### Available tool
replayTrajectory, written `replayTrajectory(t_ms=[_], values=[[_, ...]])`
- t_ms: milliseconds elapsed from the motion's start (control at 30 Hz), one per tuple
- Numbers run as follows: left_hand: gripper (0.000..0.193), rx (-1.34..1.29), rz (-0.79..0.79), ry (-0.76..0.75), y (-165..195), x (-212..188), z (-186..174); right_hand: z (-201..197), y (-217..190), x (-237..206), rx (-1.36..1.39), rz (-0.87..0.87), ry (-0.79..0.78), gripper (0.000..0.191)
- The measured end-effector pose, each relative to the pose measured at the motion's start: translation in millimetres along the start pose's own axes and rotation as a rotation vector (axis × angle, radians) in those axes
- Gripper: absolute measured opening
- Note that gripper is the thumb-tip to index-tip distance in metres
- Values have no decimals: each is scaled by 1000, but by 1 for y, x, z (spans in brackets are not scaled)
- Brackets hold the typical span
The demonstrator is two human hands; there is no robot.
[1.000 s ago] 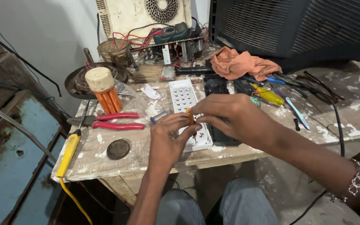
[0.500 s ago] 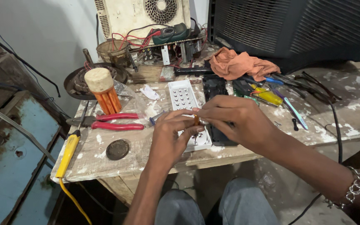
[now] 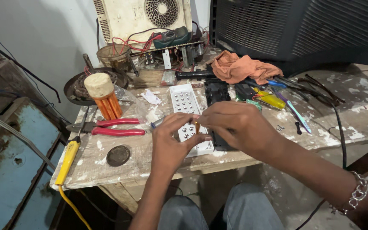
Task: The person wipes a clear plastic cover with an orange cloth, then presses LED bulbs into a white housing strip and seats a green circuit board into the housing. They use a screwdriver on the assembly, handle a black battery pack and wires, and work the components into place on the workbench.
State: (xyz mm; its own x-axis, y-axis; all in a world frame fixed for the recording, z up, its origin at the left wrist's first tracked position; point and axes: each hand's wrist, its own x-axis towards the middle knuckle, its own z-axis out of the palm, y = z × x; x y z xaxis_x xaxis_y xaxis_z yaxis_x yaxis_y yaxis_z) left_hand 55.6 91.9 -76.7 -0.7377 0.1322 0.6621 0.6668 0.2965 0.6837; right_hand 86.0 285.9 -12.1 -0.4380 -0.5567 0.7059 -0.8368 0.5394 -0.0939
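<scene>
My left hand (image 3: 172, 142) and my right hand (image 3: 240, 127) meet over the front edge of a wooden bench (image 3: 107, 170). Their fingertips pinch a small orange piece (image 3: 197, 127) between them; what it is I cannot tell. Just beneath lies a white remote cover with rows of button holes (image 3: 184, 102), and my left hand rests on its near end. A black remote shell (image 3: 217, 90) lies right of the white cover, partly hidden under my right hand. A metal bracelet (image 3: 358, 192) is on my right wrist.
Red-handled pliers (image 3: 116, 127), a yellow-handled soldering iron (image 3: 69, 155) and a dark round disc (image 3: 118, 155) lie on the left. An orange bundle with a beige cap (image 3: 103, 93) stands behind them. An orange cloth (image 3: 243, 68), screwdrivers (image 3: 273, 100) and wired circuit parts (image 3: 167, 44) crowd the back.
Both hands stay pinched together over the white cover; they have shifted only slightly, with my right hand's fingers closing in a little over the orange piece.
</scene>
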Motion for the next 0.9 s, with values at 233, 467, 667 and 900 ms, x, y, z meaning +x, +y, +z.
replayTrajectory(t_ms=[233,467,667,900], values=[[30,-25,-12,186,-4,-7,10,4,0,5,-40,30,-6,23],[22,-191,-181,39,-20,-11,16,6,6,2,-42,62,-1,22],[19,-223,-22,-7,-15,-8,15,5,7,-1,-62,42,20,21],[23,-124,-60,111,9,-7,12,4,1,-2,-103,51,19,23]])
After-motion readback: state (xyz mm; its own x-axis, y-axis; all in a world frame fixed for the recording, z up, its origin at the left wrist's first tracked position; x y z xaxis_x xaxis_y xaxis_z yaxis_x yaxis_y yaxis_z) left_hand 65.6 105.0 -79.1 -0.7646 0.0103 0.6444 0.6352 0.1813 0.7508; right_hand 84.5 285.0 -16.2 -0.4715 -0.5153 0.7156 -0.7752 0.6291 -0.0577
